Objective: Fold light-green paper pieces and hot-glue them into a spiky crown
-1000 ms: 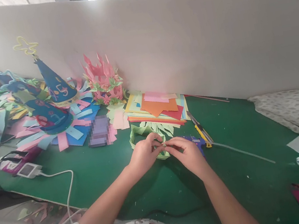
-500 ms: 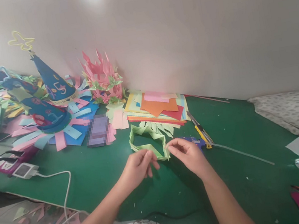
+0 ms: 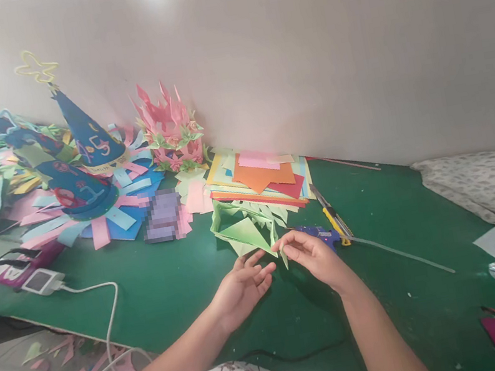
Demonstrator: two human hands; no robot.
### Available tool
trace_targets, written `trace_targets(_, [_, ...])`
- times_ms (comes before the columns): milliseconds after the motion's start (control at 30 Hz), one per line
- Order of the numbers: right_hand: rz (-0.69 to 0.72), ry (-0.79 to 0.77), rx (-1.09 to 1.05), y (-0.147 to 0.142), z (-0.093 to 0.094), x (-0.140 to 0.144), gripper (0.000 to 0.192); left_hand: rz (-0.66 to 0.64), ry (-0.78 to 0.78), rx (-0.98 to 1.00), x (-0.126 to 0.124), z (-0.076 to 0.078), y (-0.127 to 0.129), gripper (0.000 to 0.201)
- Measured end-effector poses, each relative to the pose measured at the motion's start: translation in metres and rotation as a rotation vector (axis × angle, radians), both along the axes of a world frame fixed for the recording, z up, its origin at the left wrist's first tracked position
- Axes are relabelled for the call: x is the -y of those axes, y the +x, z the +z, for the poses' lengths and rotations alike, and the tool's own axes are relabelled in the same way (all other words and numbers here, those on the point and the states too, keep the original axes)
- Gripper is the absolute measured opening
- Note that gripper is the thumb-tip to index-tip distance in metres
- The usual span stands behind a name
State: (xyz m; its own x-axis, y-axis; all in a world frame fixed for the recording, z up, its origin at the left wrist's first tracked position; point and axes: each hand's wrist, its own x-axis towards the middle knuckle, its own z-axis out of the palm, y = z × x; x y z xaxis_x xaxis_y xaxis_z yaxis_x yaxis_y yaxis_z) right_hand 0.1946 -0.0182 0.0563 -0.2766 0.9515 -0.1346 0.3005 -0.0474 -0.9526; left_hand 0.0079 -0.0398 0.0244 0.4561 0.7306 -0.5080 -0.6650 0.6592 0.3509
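A light green paper ring with pointed leaf shapes (image 3: 242, 227) is tilted up off the green table (image 3: 169, 287). My right hand (image 3: 311, 256) pinches its near right edge between thumb and fingers. My left hand (image 3: 242, 284) rests just below the ring with fingers spread, holding nothing, its fingertips close to the paper. A blue glue gun (image 3: 320, 235) lies right behind my right hand.
A stack of coloured paper sheets (image 3: 259, 180) lies behind the ring, a yellow utility knife (image 3: 332, 214) beside it. A pink paper crown (image 3: 169, 132) and blue cone hats (image 3: 87, 136) stand at the left. A charger and white cable (image 3: 55, 282) lie near the left edge; a cloth (image 3: 474, 179) at right.
My left hand let go of the green ring and dropped lower with fingers spread. My right hand lifted and tipped the ring, so its pointed shapes now face up.
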Motion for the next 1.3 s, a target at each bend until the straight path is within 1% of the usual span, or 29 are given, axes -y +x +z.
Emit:
trace_targets(100, [-0.015, 0.002, -0.025, 0.002, 0.002, -0.006, 0.023, 0.056, -0.033, 0.033, -0.007, -0.007, 0.005, 0.028])
trace_targets(167, [-0.030, -0.007, -0.031, 0.003, 0.005, -0.011, 0.024, 0.074, -0.019, 0.025, -0.011, -0.008, 0.006, 0.029])
trace_targets(233, [-0.052, -0.015, -0.056, 0.004, 0.009, -0.015, 0.025, 0.074, 0.056, -0.020, -0.015, -0.007, 0.007, 0.026])
trace_targets(367, [-0.115, -0.038, -0.149, 0.004, 0.012, -0.022, 0.025, 0.055, 0.258, -0.163, -0.026, -0.004, 0.009, 0.021])
trace_targets(433, [-0.146, -0.052, -0.178, 0.003, 0.012, -0.025, 0.025, 0.059, 0.293, -0.192, -0.030, -0.006, 0.010, 0.023])
trace_targets(533, [-0.187, -0.054, -0.215, 0.003, 0.013, -0.027, 0.024, 0.076, 0.274, -0.175, -0.036, -0.011, 0.011, 0.028])
trace_targets(600, [-0.187, -0.055, -0.234, 0.003, 0.014, -0.027, 0.022, 0.052, 0.259, -0.161, -0.038, -0.012, 0.010, 0.035])
trace_targets(667, [-0.172, -0.058, -0.239, 0.002, 0.016, -0.027, 0.021, -0.013, 0.265, -0.161, -0.041, -0.011, 0.009, 0.042])
trace_targets(700, [-0.172, -0.054, -0.239, 0.001, 0.016, -0.027, 0.020, -0.044, 0.275, -0.167, -0.042, -0.010, 0.009, 0.042])
trace_targets(767, [-0.215, -0.030, -0.260, 0.000, 0.016, -0.028, 0.021, -0.088, 0.289, -0.195, -0.044, -0.008, 0.009, 0.034])
trace_targets(867, [-0.377, 0.062, -0.278, -0.004, 0.017, -0.030, 0.024, -0.116, 0.307, -0.251, -0.045, -0.006, 0.011, 0.016])
trace_targets(933, [-0.471, 0.135, -0.226, -0.007, 0.018, -0.032, 0.025, -0.122, 0.336, -0.259, -0.045, -0.007, 0.013, 0.015])
trace_targets(1000, [-0.506, 0.204, -0.140, -0.010, 0.019, -0.032, 0.026, -0.110, 0.385, -0.252, -0.044, -0.009, 0.015, 0.019])
trace_targets(1167, [-0.534, 0.410, 0.199, -0.016, 0.017, -0.031, 0.019, -0.057, 0.492, -0.313, -0.040, -0.018, 0.016, 0.031])
trace_targets(1300, [-0.508, 0.550, 0.352, -0.020, 0.014, -0.029, 0.012, -0.014, 0.530, -0.336, -0.039, -0.020, 0.016, 0.037])
